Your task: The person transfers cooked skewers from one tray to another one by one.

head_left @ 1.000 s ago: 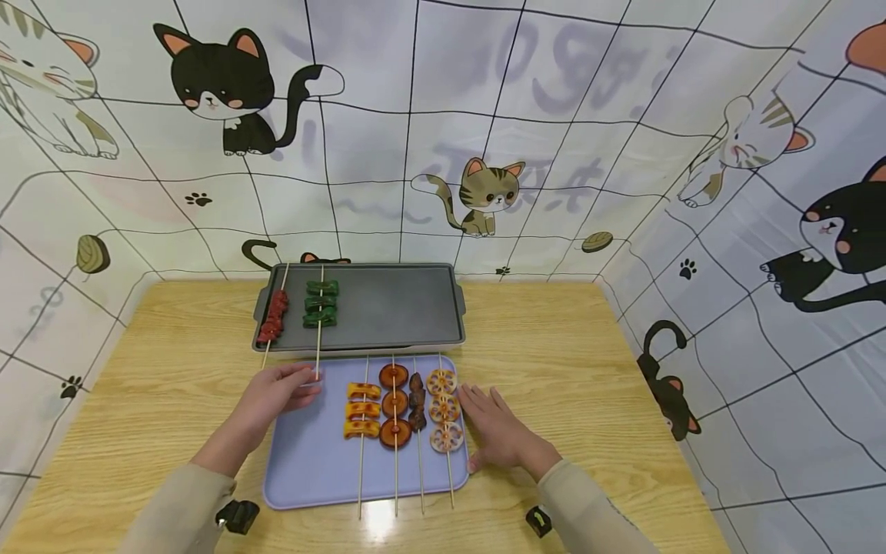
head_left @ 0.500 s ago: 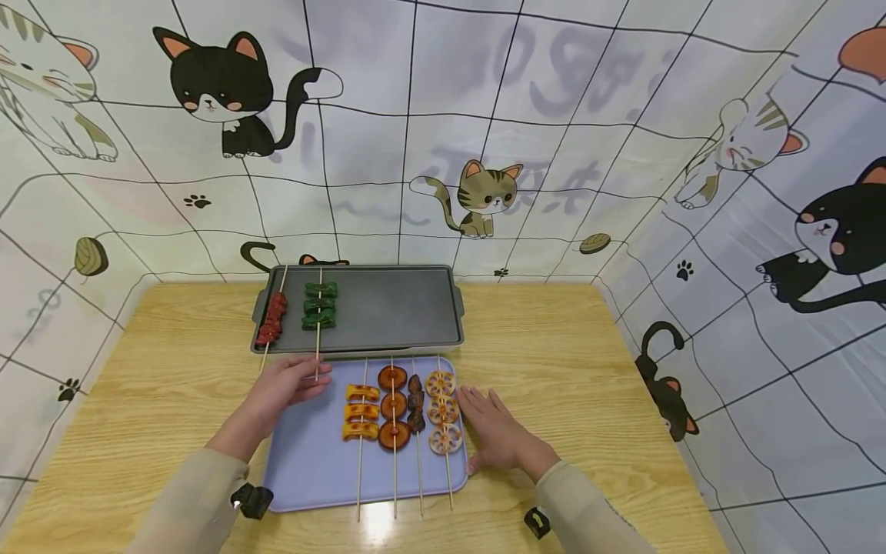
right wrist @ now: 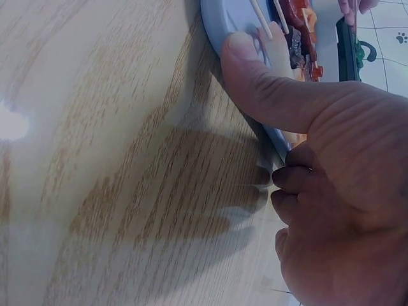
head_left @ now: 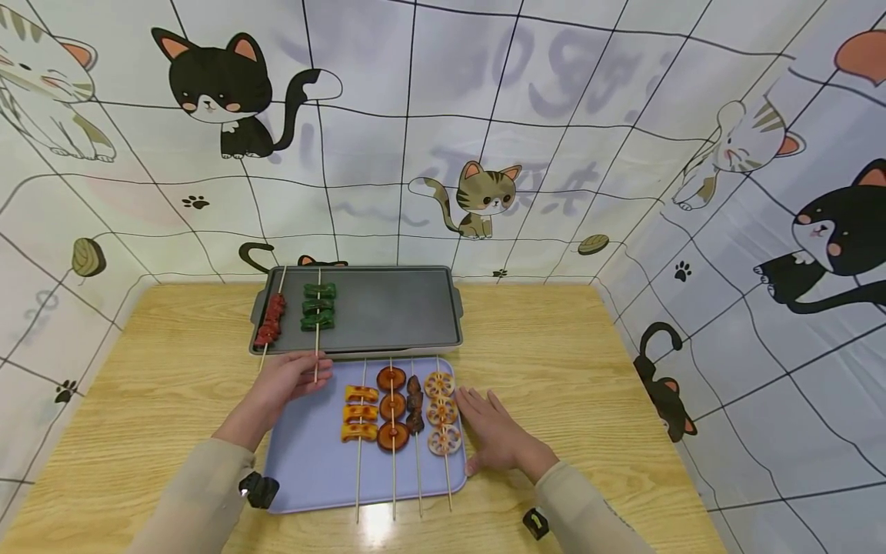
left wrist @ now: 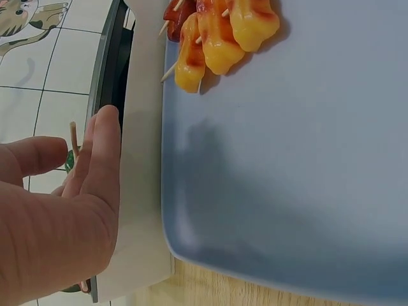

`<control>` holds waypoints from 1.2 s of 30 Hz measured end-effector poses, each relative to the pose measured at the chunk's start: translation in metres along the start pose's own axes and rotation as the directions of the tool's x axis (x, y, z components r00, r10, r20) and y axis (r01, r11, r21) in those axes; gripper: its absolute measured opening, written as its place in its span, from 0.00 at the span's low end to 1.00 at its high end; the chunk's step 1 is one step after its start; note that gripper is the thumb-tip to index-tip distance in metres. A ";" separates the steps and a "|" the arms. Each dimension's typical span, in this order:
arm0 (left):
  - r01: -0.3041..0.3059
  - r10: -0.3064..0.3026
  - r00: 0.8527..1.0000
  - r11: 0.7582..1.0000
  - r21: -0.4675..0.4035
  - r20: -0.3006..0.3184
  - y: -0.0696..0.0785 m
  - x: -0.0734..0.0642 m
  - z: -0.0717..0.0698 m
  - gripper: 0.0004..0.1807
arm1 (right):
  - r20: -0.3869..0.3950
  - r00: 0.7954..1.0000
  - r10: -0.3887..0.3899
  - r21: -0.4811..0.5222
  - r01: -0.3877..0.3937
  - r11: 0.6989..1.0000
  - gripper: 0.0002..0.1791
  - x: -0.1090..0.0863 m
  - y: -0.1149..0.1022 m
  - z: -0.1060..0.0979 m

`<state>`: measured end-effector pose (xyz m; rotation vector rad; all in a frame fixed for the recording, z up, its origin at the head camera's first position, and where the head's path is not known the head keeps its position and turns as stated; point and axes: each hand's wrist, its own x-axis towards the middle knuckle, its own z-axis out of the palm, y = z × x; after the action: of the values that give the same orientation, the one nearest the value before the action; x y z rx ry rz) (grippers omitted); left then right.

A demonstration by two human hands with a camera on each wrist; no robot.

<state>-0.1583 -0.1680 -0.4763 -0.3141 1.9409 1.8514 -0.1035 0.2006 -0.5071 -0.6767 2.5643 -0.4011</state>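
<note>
A green pepper skewer (head_left: 318, 305) lies on the grey griddle pan (head_left: 394, 308), its bare stick jutting over the front rim. My left hand (head_left: 280, 385) pinches that stick near its lower end; the left wrist view shows the stick end between thumb and fingers. Left of it, a red meat skewer (head_left: 271, 319) rests slanted on the pan. My right hand (head_left: 501, 435) lies with straight fingers along the right edge of the lavender tray (head_left: 304, 469), thumb at the rim in the right wrist view. The tray bears a lotus root skewer (head_left: 441, 412) nearest that hand.
Also on the tray are a yellow grilled skewer (head_left: 359, 413), a round brown mushroom-like skewer (head_left: 392, 408) and a dark meat skewer (head_left: 414, 404), their sticks overhanging the front edge. The pan stands behind the tray on a wooden table (head_left: 554, 346), against a cat-patterned cloth (head_left: 374, 138).
My left hand has shifted slightly right and up along the green pepper skewer's stick, its fingers now reaching past it. The skewers and my right hand stay in place.
</note>
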 end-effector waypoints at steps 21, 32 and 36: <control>-0.059 0.059 0.998 0.998 0.015 0.005 -0.003 0.002 -0.002 0.26 | 0.001 1.000 0.007 -0.006 -0.007 1.000 0.68 0.000 0.000 0.002; -0.107 0.106 0.992 0.994 0.016 0.063 -0.002 -0.002 -0.002 0.28 | 0.006 1.000 0.020 -0.006 -0.020 1.000 0.69 0.001 0.002 0.004; -0.120 0.118 0.990 0.993 0.015 0.075 -0.001 -0.005 -0.001 0.28 | 0.009 1.000 0.019 -0.006 -0.019 1.000 0.69 0.001 0.002 0.004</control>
<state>-0.1541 -0.1702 -0.4747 -0.1236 1.9642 1.8886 -0.1030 0.2008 -0.5112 -0.6543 2.5620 -0.3833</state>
